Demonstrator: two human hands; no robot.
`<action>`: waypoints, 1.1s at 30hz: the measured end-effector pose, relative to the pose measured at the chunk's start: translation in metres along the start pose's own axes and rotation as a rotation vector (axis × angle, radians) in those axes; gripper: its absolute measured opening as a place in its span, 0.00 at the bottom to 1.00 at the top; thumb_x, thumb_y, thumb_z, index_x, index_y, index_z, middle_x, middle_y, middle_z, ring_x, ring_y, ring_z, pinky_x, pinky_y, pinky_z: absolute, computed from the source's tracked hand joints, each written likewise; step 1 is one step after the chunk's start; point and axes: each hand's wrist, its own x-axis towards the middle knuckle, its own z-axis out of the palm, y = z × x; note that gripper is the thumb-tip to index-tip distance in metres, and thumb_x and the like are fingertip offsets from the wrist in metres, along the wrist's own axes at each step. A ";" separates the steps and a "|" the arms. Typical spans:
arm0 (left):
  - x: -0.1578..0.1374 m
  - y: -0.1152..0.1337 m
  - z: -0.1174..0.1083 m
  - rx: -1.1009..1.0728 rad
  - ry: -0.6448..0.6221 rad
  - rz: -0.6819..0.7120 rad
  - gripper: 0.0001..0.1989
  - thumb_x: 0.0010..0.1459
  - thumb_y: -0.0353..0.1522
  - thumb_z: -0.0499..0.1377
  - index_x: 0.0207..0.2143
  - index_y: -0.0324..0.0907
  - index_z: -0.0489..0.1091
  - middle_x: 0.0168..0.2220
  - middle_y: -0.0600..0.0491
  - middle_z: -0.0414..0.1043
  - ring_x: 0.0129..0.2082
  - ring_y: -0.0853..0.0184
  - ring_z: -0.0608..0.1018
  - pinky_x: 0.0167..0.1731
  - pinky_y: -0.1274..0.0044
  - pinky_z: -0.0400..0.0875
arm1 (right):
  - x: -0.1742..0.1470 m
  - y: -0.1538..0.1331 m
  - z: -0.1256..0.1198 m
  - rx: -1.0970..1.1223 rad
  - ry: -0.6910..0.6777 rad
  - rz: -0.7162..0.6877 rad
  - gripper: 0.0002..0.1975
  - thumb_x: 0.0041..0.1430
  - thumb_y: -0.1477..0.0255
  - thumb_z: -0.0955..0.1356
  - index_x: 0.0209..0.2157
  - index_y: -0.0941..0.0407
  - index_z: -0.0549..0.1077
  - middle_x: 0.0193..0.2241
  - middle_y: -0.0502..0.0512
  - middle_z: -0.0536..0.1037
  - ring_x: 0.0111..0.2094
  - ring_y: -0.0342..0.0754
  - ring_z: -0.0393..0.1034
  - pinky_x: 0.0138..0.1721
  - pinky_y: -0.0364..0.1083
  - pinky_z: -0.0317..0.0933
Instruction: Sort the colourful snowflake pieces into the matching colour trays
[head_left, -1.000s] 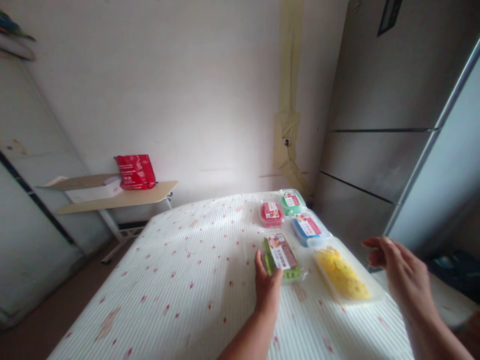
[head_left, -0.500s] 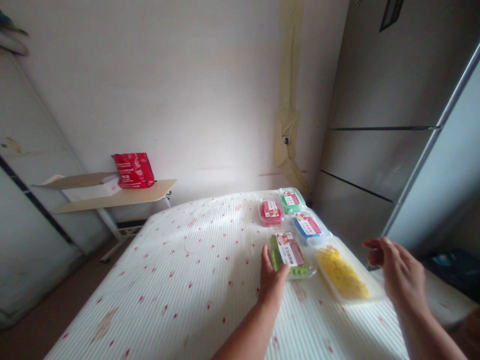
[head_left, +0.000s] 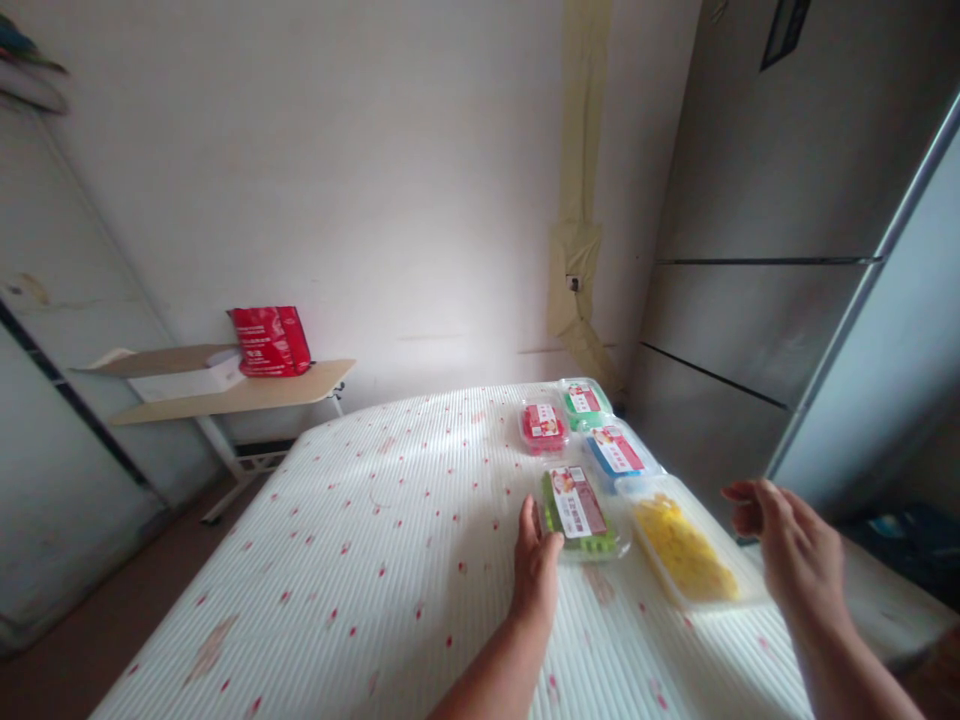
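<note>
Against the near left edge of a clear plastic box with green contents and a white-and-maroon label (head_left: 576, 505) rests my left hand (head_left: 536, 560). Its thumb and fingers are apart, not closed round the box. My right hand (head_left: 795, 545) hovers right of a larger lidless-looking tub (head_left: 720, 598) with yellow pieces (head_left: 686, 550). The fingers of that hand are curled in, and I see nothing in them. Behind lie a labelled box with blue contents (head_left: 616, 452), one with red contents (head_left: 543, 425) and one with green contents (head_left: 585, 402).
The boxes stand on a white ribbed cloth with red specks (head_left: 360, 560). A grey fridge (head_left: 720, 340) rises at the right. By the left wall, a small wooden-topped table (head_left: 307, 385) bears a red bag (head_left: 270, 342) and a white box (head_left: 187, 375).
My left hand has drawn slightly left, its thumb coming off the top of the green-filled box. My right hand has shifted only a little. The boxes look the same.
</note>
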 end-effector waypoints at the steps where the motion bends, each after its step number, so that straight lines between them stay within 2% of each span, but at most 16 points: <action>1: 0.000 -0.001 -0.001 0.008 0.004 -0.002 0.36 0.50 0.31 0.48 0.61 0.33 0.44 0.62 0.47 0.52 0.61 0.67 0.57 0.56 0.80 0.55 | 0.000 0.000 0.000 -0.004 0.006 0.002 0.20 0.55 0.56 0.62 0.30 0.59 0.73 0.18 0.50 0.69 0.20 0.44 0.62 0.21 0.42 0.58; 5: 0.001 -0.002 -0.003 0.030 -0.015 -0.019 0.36 0.49 0.31 0.48 0.62 0.34 0.44 0.62 0.50 0.52 0.61 0.67 0.56 0.56 0.80 0.54 | 0.001 0.000 -0.001 0.000 0.015 -0.005 0.20 0.55 0.56 0.62 0.29 0.58 0.73 0.19 0.51 0.70 0.21 0.44 0.63 0.22 0.42 0.59; 18: 0.005 0.003 -0.005 0.206 -0.018 -0.037 0.36 0.50 0.32 0.49 0.62 0.34 0.46 0.64 0.49 0.46 0.63 0.67 0.51 0.59 0.79 0.46 | 0.002 0.009 -0.001 -0.019 -0.006 -0.034 0.19 0.56 0.57 0.61 0.31 0.58 0.73 0.19 0.49 0.69 0.21 0.43 0.62 0.24 0.42 0.57; 26: 0.003 0.013 -0.004 0.169 -0.007 -0.082 0.38 0.50 0.35 0.51 0.62 0.33 0.44 0.64 0.47 0.45 0.63 0.66 0.50 0.59 0.79 0.47 | 0.001 -0.001 -0.004 -0.007 0.004 0.006 0.19 0.55 0.57 0.61 0.29 0.58 0.73 0.19 0.50 0.70 0.22 0.44 0.63 0.23 0.42 0.58; 30: -0.003 0.017 -0.022 0.075 -0.011 -0.080 0.38 0.51 0.38 0.53 0.62 0.35 0.44 0.60 0.44 0.56 0.60 0.62 0.59 0.57 0.74 0.55 | -0.010 -0.021 -0.007 -0.058 0.019 -0.074 0.19 0.57 0.57 0.60 0.29 0.57 0.73 0.19 0.50 0.70 0.22 0.44 0.63 0.23 0.42 0.58; 33: -0.009 0.015 -0.052 0.044 0.024 -0.038 0.35 0.53 0.39 0.52 0.61 0.36 0.47 0.57 0.41 0.61 0.57 0.60 0.64 0.55 0.71 0.58 | -0.028 -0.035 -0.005 -0.135 -0.052 -0.237 0.18 0.59 0.59 0.59 0.30 0.56 0.72 0.18 0.49 0.69 0.22 0.44 0.64 0.23 0.41 0.58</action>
